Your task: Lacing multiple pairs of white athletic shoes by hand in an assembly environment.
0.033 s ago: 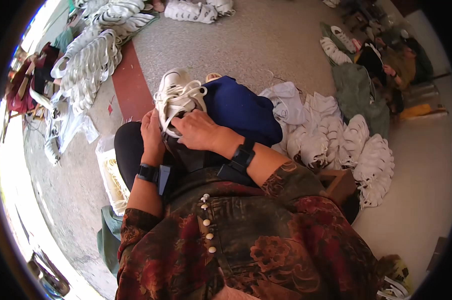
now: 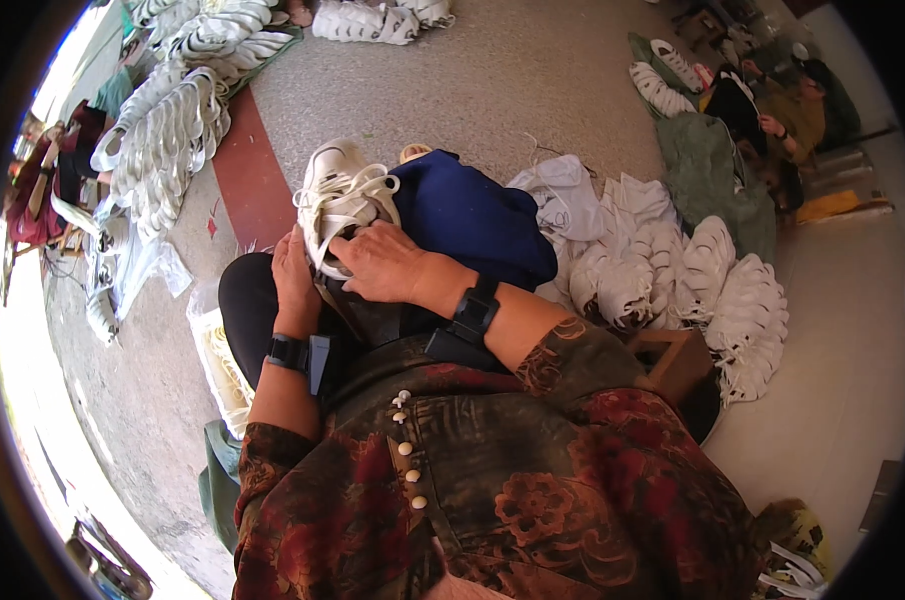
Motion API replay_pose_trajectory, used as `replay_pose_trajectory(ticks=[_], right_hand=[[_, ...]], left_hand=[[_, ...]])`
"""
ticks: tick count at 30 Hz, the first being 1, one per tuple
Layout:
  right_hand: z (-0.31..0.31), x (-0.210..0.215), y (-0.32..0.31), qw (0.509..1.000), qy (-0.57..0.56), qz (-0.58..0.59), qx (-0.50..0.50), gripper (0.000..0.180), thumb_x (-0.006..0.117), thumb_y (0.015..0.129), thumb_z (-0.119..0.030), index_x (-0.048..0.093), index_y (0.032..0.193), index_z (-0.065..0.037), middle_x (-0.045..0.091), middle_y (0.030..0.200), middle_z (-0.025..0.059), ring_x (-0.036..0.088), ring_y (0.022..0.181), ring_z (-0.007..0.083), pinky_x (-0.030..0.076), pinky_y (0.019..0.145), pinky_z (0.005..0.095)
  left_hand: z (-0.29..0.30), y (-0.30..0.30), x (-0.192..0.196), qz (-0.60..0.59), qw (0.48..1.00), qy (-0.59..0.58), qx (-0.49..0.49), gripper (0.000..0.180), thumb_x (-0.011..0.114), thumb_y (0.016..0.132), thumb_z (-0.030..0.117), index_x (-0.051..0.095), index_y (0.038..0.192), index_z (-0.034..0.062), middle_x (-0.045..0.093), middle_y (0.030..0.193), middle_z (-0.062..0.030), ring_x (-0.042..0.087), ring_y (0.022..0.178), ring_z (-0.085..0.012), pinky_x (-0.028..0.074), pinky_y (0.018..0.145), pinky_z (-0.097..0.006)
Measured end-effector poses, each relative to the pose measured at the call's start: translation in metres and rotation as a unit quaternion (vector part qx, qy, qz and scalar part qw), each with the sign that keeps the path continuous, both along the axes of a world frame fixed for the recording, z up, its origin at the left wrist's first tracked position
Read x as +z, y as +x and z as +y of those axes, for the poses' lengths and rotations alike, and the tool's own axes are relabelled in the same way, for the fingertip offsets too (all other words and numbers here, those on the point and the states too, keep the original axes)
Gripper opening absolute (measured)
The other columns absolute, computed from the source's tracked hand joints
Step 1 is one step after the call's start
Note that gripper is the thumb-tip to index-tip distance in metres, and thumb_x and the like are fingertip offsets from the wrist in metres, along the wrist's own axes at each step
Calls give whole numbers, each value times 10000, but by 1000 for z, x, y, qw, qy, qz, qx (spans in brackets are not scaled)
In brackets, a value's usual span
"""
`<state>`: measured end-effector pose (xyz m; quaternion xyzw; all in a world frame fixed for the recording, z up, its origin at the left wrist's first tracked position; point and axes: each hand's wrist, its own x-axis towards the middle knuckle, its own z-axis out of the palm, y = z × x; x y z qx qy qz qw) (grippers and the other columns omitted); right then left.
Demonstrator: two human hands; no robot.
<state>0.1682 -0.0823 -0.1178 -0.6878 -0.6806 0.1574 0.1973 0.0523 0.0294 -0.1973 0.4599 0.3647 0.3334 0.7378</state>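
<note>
A white shoe [image 2: 347, 190] is held just above the person's lap, toe pointing to the far side, its opening turned toward the person and loops of pale lace [image 2: 358, 203] lying loose across the top. The left hand [image 2: 292, 272] grips the shoe's left side near the heel, fingers bent against it. The right hand [image 2: 381, 262] has its fingertips at the opening, partly inside; whether they pinch anything there cannot be told. Any marking on the shoe is too small to read.

Beside the left knee, on the near left, a pale plastic-lined container [image 2: 202, 335] holds a heap of cream-coloured laces [image 2: 231, 375]. Farther left, a clear plastic bag [image 2: 169, 266] lies on the floor next to long rows of nested white shoes [image 2: 168, 145]. A blue cloth [image 2: 473, 215] covers the right leg. Right of it lie a bunched white cloth [image 2: 565, 200] and a large pile of white shoes [image 2: 663, 262], with a brown stool [image 2: 681, 360] on the near side. Beyond the pile is a green sack [image 2: 711, 170], its contents hidden; more shoes [image 2: 663, 88] lie at its far end. People sit at the far right [image 2: 798, 120] and far left.
</note>
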Motion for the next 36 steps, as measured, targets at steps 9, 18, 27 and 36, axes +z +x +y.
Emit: replay_pose_trajectory(ticks=[9,18,27,36], right_hand=[[29,3,19,999,-51,-14,13,323,681,610,-332,666,782,-60,652,787,135,633,769,284,493,694,367],[-19,31,86,936,71,311,148,200,666,697,-168,637,804,-2,645,748,121,626,726,221,478,665,313],[-213,-196,266,686,72,479,-543,81,563,745,-90,571,694,-28,547,645,19,502,595,78,396,539,205],[-253,-309,243,781,-157,142,-588,237,557,638,-78,603,863,-22,605,903,214,528,990,372,427,822,431]], left_hand=[[-3,10,20,138,954,264,-34,176,493,882,170,515,934,3,568,845,-94,527,729,-192,432,674,-336],[-25,51,78,191,795,556,-146,275,416,915,186,593,854,-16,599,909,-148,545,951,-311,396,872,-374],[-28,56,83,268,755,578,-155,119,483,833,59,563,843,-29,597,922,-155,550,906,-317,415,855,-382],[-24,57,82,321,735,564,-195,86,445,827,34,515,805,-13,578,910,-147,528,904,-317,383,889,-435]])
